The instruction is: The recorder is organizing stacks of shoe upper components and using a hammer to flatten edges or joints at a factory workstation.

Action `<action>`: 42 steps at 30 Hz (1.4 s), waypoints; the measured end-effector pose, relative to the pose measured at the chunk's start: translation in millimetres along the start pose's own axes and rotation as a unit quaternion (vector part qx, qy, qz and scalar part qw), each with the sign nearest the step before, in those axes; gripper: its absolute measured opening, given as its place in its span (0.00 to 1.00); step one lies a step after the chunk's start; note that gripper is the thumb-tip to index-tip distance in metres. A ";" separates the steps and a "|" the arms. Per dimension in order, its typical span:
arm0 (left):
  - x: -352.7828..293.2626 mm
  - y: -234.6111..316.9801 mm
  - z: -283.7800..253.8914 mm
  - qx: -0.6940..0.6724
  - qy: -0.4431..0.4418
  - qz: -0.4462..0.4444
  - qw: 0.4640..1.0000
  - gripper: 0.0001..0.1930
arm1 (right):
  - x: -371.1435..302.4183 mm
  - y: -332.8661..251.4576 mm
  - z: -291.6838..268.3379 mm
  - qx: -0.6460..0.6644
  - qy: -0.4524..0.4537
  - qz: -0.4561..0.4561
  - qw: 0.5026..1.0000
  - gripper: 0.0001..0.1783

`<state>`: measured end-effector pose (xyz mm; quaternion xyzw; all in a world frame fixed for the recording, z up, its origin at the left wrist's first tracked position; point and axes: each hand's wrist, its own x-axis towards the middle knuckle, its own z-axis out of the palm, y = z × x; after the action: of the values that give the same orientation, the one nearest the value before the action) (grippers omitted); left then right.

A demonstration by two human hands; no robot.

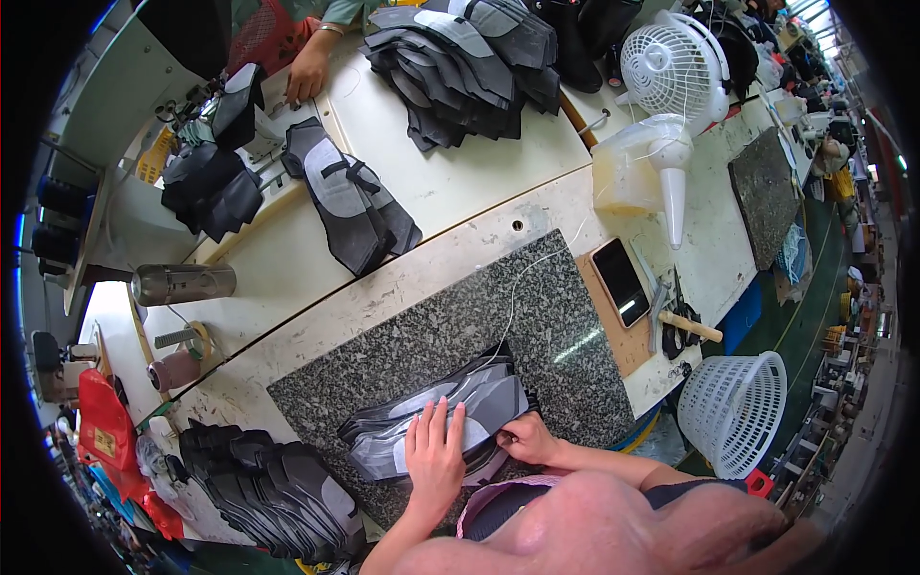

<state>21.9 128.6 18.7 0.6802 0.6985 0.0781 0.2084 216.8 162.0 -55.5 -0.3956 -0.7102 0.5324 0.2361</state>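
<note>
A small pile of flat black-and-grey cut pieces (383, 450), shaped like shoe uppers, lies on the speckled granite slab (431, 331) in front of me. My left hand (436, 455) rests flat over the pile, its fingers stretched out and pressing on the top piece. At the pile's right end my right hand (527, 441) has its fingers curled around the edge of an upper piece; the fingertips are partly hidden. A thin white cord (511, 302) runs across the slab down to the pile.
More stacked uppers (273, 489) stand at the left, with others (355, 196) and a large heap (455, 72) farther back. Right: phone (620, 283), hammer (690, 326), glue container (628, 172), white fan (674, 72), white basket (733, 412). Another person's hand (309, 72) is by a machine.
</note>
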 end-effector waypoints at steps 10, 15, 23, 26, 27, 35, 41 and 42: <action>-2.4 -7.2 10.8 0.013 0.050 0.014 0.999 0.22 | -4.7 -3.9 -4.6 -0.046 -0.052 0.017 0.997 0.10; -3.2 -7.9 17.5 0.012 0.086 0.016 0.996 0.20 | -5.7 -12.8 -4.9 -0.086 -0.092 -0.050 0.991 0.21; -6.6 -13.0 33.0 0.044 0.128 0.036 0.990 0.22 | -6.6 -13.1 7.8 -0.198 -0.045 -0.078 0.976 0.21; -12.8 -10.5 29.2 0.081 0.146 0.044 0.985 0.22 | -7.9 -8.8 10.7 -0.213 -0.038 -0.072 0.974 0.20; -17.7 -12.4 31.0 0.074 0.157 0.038 0.984 0.22 | -9.3 -10.1 11.1 -0.215 -0.031 -0.079 0.973 0.19; -32.4 -27.2 50.8 0.021 0.224 0.012 0.974 0.25 | -11.0 -11.7 21.9 -0.250 0.007 -0.098 0.963 0.17; -38.7 -33.2 47.8 0.000 0.232 0.013 0.973 0.24 | -10.8 -24.8 14.3 -0.258 0.005 -0.117 0.959 0.19; -43.1 -34.3 45.0 0.007 0.236 0.010 0.972 0.25 | -11.7 -27.3 13.9 -0.261 0.005 -0.121 0.958 0.20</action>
<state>7.7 76.3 -27.4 0.6511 0.7216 0.2330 0.0322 204.6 141.3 -33.3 -0.3573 -0.8656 0.2945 0.1906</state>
